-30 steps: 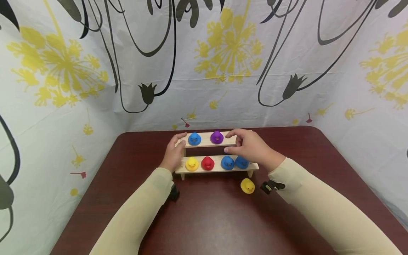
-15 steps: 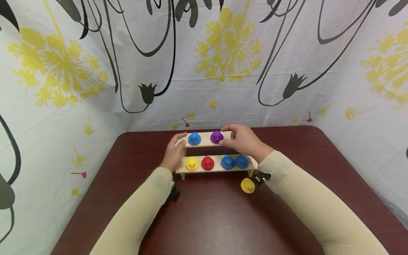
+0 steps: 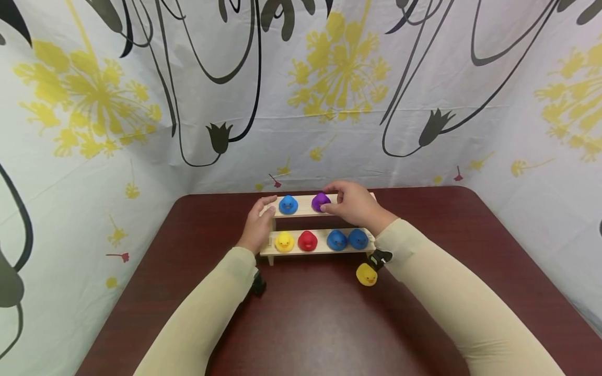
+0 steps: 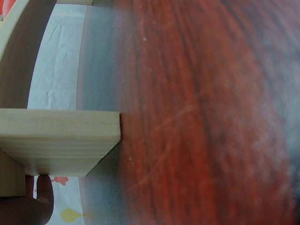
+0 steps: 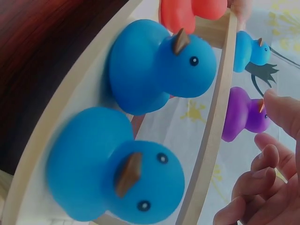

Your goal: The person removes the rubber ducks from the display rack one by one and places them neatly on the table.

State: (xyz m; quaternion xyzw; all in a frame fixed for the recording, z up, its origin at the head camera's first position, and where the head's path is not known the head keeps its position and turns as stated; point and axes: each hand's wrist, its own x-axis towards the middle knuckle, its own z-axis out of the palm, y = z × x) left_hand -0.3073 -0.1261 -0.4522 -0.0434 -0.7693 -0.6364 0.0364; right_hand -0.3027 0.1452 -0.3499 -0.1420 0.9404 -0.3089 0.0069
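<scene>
My left hand [image 3: 256, 224] holds the left end of a two-tier wooden shelf [image 3: 301, 210], fingers at the upper board. In the left wrist view, two fingertips [image 4: 44, 187] show beside the light wood. Up on the higher board, my right hand [image 3: 355, 203] pinches a purple rubber duck [image 3: 320, 202] between thumb and forefinger. To its left sits a blue duck [image 3: 288, 205]. The lower board carries a yellow duck [image 3: 284, 242], a red duck [image 3: 308, 241] and two blue ducks, one [image 3: 336, 240] close beside the other [image 3: 358, 239].
Another yellow duck [image 3: 366, 274] lies on the dark red table [image 3: 305, 324] in front of the shelf, just below the right wrist's black camera [image 3: 378, 258]. A white cloth [image 3: 263, 99] with flower prints hangs behind the table and at both sides.
My right hand has moved left along the upper board to the purple duck and closed its thumb and forefinger on it. The left hand keeps its place at the shelf's left end.
</scene>
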